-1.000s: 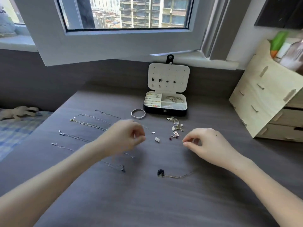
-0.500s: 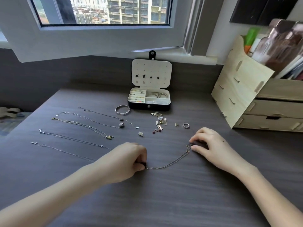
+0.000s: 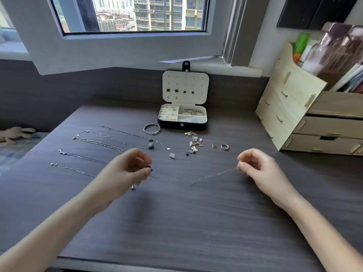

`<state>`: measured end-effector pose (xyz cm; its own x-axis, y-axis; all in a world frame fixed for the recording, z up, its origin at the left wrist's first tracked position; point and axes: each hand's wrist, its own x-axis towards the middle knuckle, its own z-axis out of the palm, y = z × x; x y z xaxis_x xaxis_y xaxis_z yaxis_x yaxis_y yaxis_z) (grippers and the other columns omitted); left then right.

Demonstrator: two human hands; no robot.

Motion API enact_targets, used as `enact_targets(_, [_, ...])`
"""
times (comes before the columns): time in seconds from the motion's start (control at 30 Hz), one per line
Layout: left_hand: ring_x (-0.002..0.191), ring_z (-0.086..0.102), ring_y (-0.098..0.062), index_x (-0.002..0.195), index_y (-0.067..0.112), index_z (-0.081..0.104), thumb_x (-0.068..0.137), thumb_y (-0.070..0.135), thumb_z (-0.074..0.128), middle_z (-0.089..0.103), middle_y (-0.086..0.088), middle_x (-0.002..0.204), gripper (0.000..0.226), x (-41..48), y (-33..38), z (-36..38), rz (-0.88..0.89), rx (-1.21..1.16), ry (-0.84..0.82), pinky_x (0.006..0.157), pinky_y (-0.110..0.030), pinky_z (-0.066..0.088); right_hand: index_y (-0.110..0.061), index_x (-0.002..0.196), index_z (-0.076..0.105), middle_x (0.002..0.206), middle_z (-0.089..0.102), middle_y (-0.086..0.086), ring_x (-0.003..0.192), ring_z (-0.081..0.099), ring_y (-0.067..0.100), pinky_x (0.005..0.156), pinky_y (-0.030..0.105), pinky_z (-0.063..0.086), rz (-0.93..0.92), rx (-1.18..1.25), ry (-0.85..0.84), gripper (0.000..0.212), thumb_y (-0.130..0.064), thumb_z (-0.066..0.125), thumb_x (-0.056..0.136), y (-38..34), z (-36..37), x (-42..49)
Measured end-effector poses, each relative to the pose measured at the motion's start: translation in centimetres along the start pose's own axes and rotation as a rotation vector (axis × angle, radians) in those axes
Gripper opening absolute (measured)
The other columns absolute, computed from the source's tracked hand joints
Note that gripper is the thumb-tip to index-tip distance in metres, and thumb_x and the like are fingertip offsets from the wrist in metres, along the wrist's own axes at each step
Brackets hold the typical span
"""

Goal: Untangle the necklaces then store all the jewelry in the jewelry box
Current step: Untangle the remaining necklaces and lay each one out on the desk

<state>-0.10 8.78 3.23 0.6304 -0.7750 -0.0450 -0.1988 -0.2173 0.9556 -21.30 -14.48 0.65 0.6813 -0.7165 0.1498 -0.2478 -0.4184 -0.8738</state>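
A thin gold chain necklace [image 3: 218, 173] with a dark pendant sags between the hands. The left hand [image 3: 125, 170], at 9 o'clock, pinches its pendant end, fingers curled; the right hand [image 3: 260, 169], at 3 o'clock, pinches the clasp end. The open black jewelry box [image 3: 192, 126] stands at 12 o'clock.

Before me lies a dark grey wood-grain desk [image 3: 176, 222], running back to a dark grey panelled wall [image 3: 59, 91]. Above that, a white-framed window [image 3: 127, 48] lets in bright daylight, with tall apartment blocks [image 3: 157, 12] beyond the glass. At the far right a pale plywood drawer organiser [image 3: 290, 107] stands on the desk against a white wall [image 3: 264, 42]. Blue checked bedding [image 3: 9, 154] lies to my left.
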Motion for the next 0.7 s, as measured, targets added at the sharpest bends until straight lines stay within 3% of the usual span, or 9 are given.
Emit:
enact_targets(0.2, [0.057,0.052,-0.006,0.091,0.006,0.066,0.089,-0.005,0.055,0.060,0.008,0.062,0.015,-0.6,-0.6,-2.1,-0.045,-0.089,0.084,0.053,-0.014,0.043,-0.011,0.084,0.066,0.077,0.065,0.001,0.072,0.060,0.009,0.058,0.008,0.041,0.054,0.150,0.002,0.019,0.005,0.058,0.087,-1.1,0.3,-0.6])
enact_targets(0.33, [0.065,0.050,-0.012,0.089,0.012,0.068,0.091,-0.002,0.054,0.061,0.011,0.064,0.019,-0.7,-1.0,-2.6,-0.042,-0.016,0.090,0.060,-0.019,0.042,-0.012,0.086,0.069,0.077,0.066,-0.001,0.067,0.058,-0.001,0.060,0.006,0.041,0.047,0.125,-0.012,0.021,0.005,0.057,0.087,-1.9,0.6,-1.0])
enact_targets(0.43, [0.069,0.049,-0.017,0.085,0.015,0.070,0.091,0.001,0.055,0.060,0.004,0.069,0.021,-0.6,-1.3,-3.1,-0.038,0.063,0.109,0.065,-0.028,0.040,-0.017,0.085,0.071,0.081,0.070,0.001,0.074,0.060,0.008,0.064,0.007,0.043,0.037,0.071,-0.012,0.023,0.002,0.059,0.087,-2.3,0.6,-1.3])
enact_targets(0.57, [0.067,0.047,-0.018,0.087,0.011,0.067,0.092,0.001,0.054,0.058,0.000,0.070,0.018,-0.9,-1.2,-4.0,-0.048,0.110,0.136,0.063,-0.027,0.039,-0.022,0.081,0.072,0.082,0.072,0.005,0.074,0.062,0.018,0.065,0.016,0.044,0.012,-0.054,-0.060,0.022,-0.003,0.061,0.086,-2.8,1.0,-1.7])
enact_targets(0.7, [0.067,0.047,-0.021,0.085,0.007,0.063,0.092,-0.001,0.053,0.054,-0.008,0.075,0.016,-1.6,-1.8,-6.8,-0.101,0.109,0.237,0.065,-0.029,0.039,-0.028,0.076,0.069,0.075,0.068,-0.003,0.062,0.055,0.007,0.059,0.014,0.041,-0.045,-0.268,-0.242,0.024,-0.008,0.059,0.085,-4.8,3.4,-2.3])
